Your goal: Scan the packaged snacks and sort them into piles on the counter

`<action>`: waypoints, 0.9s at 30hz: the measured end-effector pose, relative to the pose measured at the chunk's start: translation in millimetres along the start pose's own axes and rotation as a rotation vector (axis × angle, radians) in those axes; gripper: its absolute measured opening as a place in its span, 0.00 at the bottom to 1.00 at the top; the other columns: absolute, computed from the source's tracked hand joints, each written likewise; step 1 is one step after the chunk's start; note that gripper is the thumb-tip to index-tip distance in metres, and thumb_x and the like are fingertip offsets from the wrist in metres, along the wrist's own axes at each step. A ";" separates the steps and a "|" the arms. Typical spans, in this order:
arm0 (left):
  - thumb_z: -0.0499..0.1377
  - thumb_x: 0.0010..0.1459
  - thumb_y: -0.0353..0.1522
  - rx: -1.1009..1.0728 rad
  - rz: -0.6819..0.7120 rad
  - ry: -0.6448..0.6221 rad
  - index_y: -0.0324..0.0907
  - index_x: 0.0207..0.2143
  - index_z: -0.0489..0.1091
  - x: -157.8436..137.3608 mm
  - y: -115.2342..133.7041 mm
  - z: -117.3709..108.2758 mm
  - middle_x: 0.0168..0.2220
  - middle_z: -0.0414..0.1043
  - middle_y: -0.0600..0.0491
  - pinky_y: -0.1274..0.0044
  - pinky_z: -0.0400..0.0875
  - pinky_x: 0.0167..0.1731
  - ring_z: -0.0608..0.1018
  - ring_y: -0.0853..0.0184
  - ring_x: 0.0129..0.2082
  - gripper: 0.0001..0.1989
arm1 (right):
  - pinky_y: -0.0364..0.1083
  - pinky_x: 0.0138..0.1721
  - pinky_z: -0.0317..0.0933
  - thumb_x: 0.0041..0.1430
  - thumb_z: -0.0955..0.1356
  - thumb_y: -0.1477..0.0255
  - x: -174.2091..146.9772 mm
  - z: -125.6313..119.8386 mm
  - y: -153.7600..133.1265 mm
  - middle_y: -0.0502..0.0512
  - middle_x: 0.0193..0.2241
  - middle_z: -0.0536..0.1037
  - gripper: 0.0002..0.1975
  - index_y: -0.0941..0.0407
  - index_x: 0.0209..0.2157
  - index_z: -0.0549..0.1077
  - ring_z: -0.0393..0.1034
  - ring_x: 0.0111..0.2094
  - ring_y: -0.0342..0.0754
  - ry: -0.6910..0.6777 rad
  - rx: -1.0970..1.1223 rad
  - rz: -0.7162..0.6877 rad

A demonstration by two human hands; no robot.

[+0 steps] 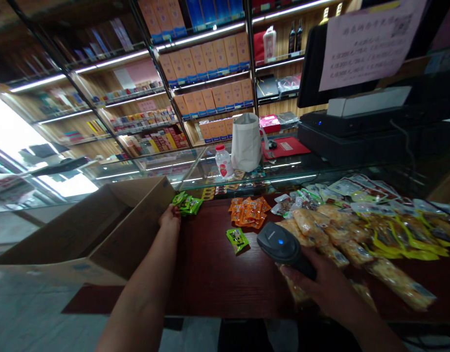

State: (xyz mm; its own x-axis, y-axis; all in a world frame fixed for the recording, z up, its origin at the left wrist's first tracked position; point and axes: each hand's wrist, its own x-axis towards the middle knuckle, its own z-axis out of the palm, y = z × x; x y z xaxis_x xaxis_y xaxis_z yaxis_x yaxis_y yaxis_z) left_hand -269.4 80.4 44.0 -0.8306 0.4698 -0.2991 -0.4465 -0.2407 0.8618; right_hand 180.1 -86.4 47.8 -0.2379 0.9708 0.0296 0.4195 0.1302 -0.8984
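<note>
My right hand (326, 281) is wrapped round the handle of a dark barcode scanner (278, 243) with a lit blue light, held low over the counter. Its head points left, towards a single green snack packet (237, 240) lying on the wood. At the box's side, my left hand (170, 218) closes its fingers on the edge of a small pile of green snack packets (188, 203); the fingertips are partly hidden. Between the two hands, further back, lies a heap of orange snack packets (249, 211).
An open cardboard box (111, 234) stands left. Bagged pastries (327, 225) and yellow-edged packs (404, 234) cover the right side. Behind are a red-capped bottle (224, 162), a white bag (246, 144) and a glass case. A monitor (313, 68) rises at the back right.
</note>
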 end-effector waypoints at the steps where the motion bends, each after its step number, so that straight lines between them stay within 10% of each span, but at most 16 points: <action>1: 0.60 0.66 0.36 0.000 -0.018 0.024 0.39 0.52 0.70 0.0 -0.8 0.6 0.47 0.74 0.47 0.70 0.78 0.37 0.78 0.65 0.40 0.15 | 0.58 0.52 0.64 0.57 0.69 0.52 -0.4 -0.4 -0.3 0.61 0.48 0.84 0.26 0.55 0.49 0.80 0.76 0.51 0.65 -0.005 0.004 0.000; 20: 0.60 0.66 0.35 -0.118 -0.007 -0.017 0.38 0.53 0.69 -8.8 -7.9 1.3 0.48 0.74 0.47 0.72 0.79 0.36 0.79 0.66 0.39 0.15 | 0.54 0.45 0.65 0.58 0.68 0.53 -3.7 -3.1 -2.4 0.58 0.41 0.85 0.21 0.54 0.44 0.80 0.77 0.43 0.61 -0.047 0.001 -0.039; 27: 0.45 0.67 0.20 -0.134 0.003 -0.047 0.37 0.51 0.69 -7.0 -0.8 9.1 0.47 0.73 0.41 0.78 0.81 0.37 0.81 0.68 0.38 0.18 | 0.55 0.48 0.64 0.60 0.67 0.52 -4.3 -4.1 0.7 0.59 0.44 0.84 0.23 0.54 0.46 0.78 0.76 0.46 0.62 -0.075 -0.023 -0.022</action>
State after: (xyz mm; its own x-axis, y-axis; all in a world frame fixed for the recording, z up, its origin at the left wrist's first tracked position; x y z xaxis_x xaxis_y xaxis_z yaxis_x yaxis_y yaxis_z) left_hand -260.1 85.1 49.2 -0.8168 0.5077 -0.2742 -0.4870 -0.3518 0.7994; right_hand 185.0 -89.7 48.8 -0.3119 0.9500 0.0159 0.4335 0.1572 -0.8873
